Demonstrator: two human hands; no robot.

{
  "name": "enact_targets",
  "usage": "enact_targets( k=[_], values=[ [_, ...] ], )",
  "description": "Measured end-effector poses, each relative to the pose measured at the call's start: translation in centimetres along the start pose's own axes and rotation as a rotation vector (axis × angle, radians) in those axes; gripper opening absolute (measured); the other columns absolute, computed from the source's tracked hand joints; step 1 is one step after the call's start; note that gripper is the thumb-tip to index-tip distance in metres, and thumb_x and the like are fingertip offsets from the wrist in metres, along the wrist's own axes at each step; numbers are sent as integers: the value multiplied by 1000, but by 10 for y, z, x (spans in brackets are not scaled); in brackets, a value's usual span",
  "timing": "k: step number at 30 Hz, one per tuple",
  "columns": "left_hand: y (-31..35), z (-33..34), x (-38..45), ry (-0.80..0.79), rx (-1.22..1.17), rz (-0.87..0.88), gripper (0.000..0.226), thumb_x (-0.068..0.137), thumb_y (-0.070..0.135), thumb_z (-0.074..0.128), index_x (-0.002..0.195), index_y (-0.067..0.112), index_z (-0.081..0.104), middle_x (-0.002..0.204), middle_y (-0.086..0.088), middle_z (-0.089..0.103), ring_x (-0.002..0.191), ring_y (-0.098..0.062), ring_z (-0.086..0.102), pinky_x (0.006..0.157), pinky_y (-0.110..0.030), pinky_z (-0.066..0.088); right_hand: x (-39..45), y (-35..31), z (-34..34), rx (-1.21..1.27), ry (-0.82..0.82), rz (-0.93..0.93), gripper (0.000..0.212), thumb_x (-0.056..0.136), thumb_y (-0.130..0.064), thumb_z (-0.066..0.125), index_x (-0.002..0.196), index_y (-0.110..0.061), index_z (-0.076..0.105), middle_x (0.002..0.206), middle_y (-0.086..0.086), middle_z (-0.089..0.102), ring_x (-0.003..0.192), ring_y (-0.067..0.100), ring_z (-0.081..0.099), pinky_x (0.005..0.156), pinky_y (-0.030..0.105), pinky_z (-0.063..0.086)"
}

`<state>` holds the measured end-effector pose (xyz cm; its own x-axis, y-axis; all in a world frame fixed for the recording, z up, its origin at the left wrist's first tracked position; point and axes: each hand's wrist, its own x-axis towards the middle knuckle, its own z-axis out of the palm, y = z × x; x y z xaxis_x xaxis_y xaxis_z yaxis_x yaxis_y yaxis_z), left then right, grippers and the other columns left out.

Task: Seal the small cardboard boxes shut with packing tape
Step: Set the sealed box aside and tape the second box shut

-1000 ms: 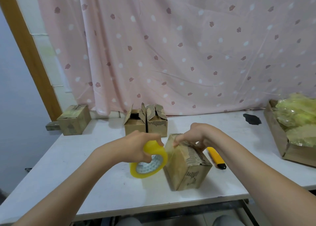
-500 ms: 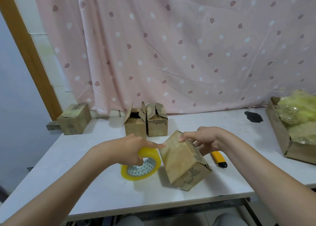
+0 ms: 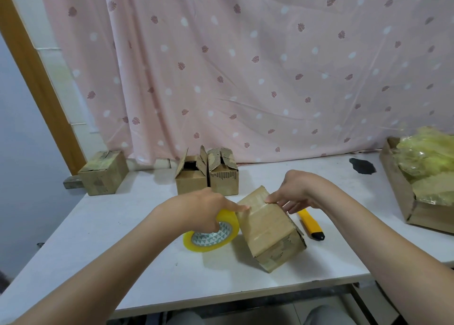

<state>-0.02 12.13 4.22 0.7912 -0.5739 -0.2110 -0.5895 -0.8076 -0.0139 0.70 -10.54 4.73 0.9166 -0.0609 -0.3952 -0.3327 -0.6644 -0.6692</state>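
A small cardboard box [image 3: 271,228] lies tilted on the white table [image 3: 122,226], one edge raised. My left hand [image 3: 201,210] grips the yellow tape roll [image 3: 212,236] right beside the box's left side, index finger stretched onto the box's top edge. My right hand [image 3: 292,192] rests on the box's far upper edge, fingertips pressing the clear tape across the top. Two open small boxes [image 3: 207,177] stand side by side behind. A closed taped box [image 3: 103,172] sits at the far left.
A yellow utility knife [image 3: 310,226] lies just right of the box. A large carton [image 3: 405,199] with yellowish plastic wrap sits at the right edge. A dark scrap [image 3: 362,165] lies at the back right. A pink curtain hangs behind the table.
The box has tipped further toward me and to the right. The tape roll has come down from upright to lie low against the table. My right hand slid along the top edge.
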Motion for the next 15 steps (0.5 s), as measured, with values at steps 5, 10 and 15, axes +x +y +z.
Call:
enact_targets(
  k=[5, 10, 15],
  values=[
    [10, -1, 5, 40, 80, 20, 78, 89, 12, 56, 145, 62, 31, 75, -1, 46, 73, -21, 49, 62, -37, 45, -14, -19, 14, -221, 0, -4, 46, 91, -35, 66, 116, 0, 48, 108, 17, 61, 88, 32, 67, 85, 43, 58],
    [10, -3, -1, 69, 48, 43, 80, 89, 14, 60, 149, 56, 29, 69, 2, 45, 64, -14, 45, 56, -31, 41, -14, -31, 21, -470, 55, 59, 82, 81, -54, 73, 134, -2, 39, 133, 15, 56, 112, 32, 63, 94, 36, 51],
    [-10, -4, -12, 166, -238, -1, 69, 83, 21, 70, 136, 57, 44, 81, 2, 56, 60, -10, 47, 51, -22, 38, -3, -22, 7, -183, -133, 176, 77, 82, -36, 78, 136, 3, 40, 133, 23, 53, 114, 38, 60, 98, 48, 51]
  ],
)
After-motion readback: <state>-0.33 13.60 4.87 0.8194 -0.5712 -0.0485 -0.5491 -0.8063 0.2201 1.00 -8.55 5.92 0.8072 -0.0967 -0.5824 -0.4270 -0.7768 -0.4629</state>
